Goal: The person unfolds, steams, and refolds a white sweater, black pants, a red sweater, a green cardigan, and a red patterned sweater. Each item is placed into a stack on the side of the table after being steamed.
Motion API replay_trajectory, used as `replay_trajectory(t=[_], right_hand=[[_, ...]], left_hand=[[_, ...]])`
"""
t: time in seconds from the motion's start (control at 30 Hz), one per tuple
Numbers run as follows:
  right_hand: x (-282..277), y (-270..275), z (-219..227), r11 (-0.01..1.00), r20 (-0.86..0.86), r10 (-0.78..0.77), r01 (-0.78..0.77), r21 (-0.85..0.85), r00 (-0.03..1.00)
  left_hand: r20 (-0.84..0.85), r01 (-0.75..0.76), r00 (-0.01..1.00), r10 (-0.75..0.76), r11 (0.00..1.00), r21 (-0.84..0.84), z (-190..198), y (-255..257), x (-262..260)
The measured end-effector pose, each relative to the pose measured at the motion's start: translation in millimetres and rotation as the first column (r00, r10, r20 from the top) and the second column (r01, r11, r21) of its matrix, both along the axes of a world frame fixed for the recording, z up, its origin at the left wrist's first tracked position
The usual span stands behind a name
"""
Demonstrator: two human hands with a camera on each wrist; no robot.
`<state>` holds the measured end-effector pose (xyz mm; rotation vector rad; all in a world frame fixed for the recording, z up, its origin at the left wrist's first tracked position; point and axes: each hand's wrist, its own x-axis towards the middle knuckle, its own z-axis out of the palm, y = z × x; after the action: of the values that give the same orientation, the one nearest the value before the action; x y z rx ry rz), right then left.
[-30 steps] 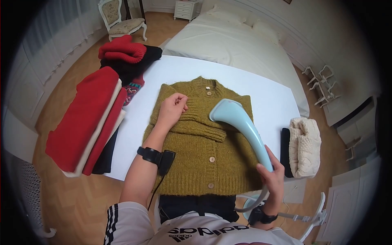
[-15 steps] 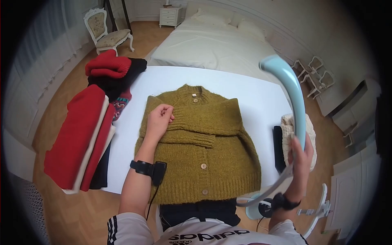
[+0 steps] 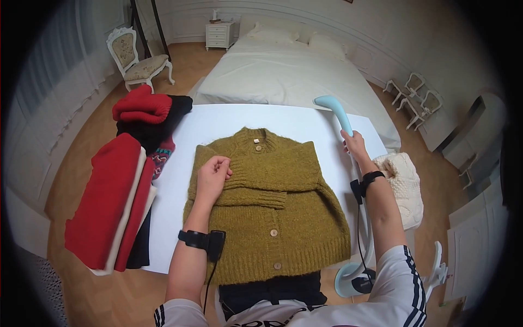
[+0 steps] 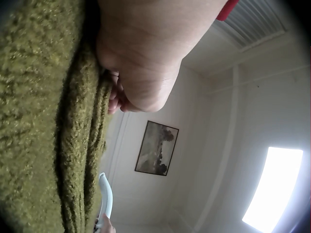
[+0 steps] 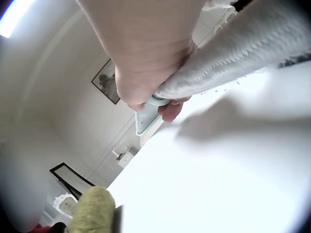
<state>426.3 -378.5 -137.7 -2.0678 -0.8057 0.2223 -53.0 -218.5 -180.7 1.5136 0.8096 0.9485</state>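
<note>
An olive-green knitted cardigan lies face up with its sleeves folded across the chest. Its two lower wooden buttons show. My left hand rests on it beside the ribbed cuff of a sleeve, fingers loosely curled. Over the far right part of the white table, my right hand grips the handle of a light blue handheld garment steamer, whose head points away from me. A ribbed grey hose runs back from the handle, past the right forearm. In the right wrist view the hand's shadow falls on the tabletop.
Folded red and white knitwear lies at the left table edge, with a red roll-neck sweater on dark clothing behind it. A folded cream knit lies at the right edge. The steamer's base stands on the floor. Beyond is a bed.
The steamer went from over the cardigan out to the right, then forward to the table's far right side, in my right hand. My left hand has stayed on the cardigan.
</note>
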Motion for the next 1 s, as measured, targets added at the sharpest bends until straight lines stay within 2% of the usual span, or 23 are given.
replay_trajectory(t=[0.1,0.17,0.2,0.27,0.4,0.47,0.5,0.57,0.7,0.8,0.87,0.93,1.0], right_hand=[[28.8,5.5,-22.6,0.999,0.039,0.005,-0.003,-0.052,0.999],[32.7,6.9,-28.7,0.981,0.145,-0.012,0.039,-0.189,0.989],[33.4,7.9,-32.7,0.982,0.137,-0.016,0.041,-0.184,0.990],[25.6,10.3,-32.4,0.956,0.361,-0.063,0.160,-0.245,0.930],[18.6,11.2,-33.7,0.919,0.410,-0.069,0.217,-0.328,0.909],[8.7,1.5,-29.4,0.891,0.499,-0.033,0.252,-0.379,0.866],[4.3,-2.4,-27.4,0.890,0.495,-0.040,0.256,-0.377,0.868],[-12.4,-10.1,-16.5,0.911,0.615,-0.075,0.305,-0.279,0.785],[-42.7,-31.3,11.0,0.918,0.673,-0.041,0.293,-0.267,0.739],[-76.3,-61.0,31.5,0.955,0.702,-0.031,0.229,-0.190,0.712],[-111.1,-89.9,41.6,0.999,0.638,-0.004,0.024,-0.023,0.770],[-152.9,-129.4,47.9,0.991,0.607,0.053,-0.118,0.069,0.793],[-208.9,-169.4,60.0,0.961,0.483,0.156,-0.246,0.127,0.862]], left_hand=[[0.018,0.010,1.000,-0.010,1.000,-0.016,0.7,-0.1,2.3],[0.018,0.018,1.000,-0.018,0.999,-0.027,0.1,-1.2,2.0],[0.025,0.016,1.000,-0.015,0.999,-0.030,0.4,-1.0,2.0],[0.027,0.020,0.999,-0.019,1.000,-0.022,1.9,-0.4,2.7],[0.034,0.019,0.999,-0.017,0.999,-0.041,0.8,1.3,1.4],[0.041,0.027,0.999,-0.025,0.999,-0.046,0.2,0.9,1.6],[0.052,0.027,0.998,-0.025,0.999,-0.047,-0.4,1.1,1.3],[0.059,0.038,0.998,-0.036,0.998,-0.044,-1.1,1.8,1.3],[0.057,0.043,0.998,-0.041,0.999,-0.033,-5.7,5.5,0.6],[0.058,0.046,0.997,-0.044,0.999,-0.024,-6.8,8.1,0.0],[0.049,0.039,0.998,-0.037,0.999,-0.027,-9.6,10.1,-2.3],[0.048,0.038,0.998,-0.036,0.999,-0.029,-12.3,13.1,-0.6],[0.042,0.055,0.998,-0.053,0.998,-0.033,-7.5,11.3,-0.3]])
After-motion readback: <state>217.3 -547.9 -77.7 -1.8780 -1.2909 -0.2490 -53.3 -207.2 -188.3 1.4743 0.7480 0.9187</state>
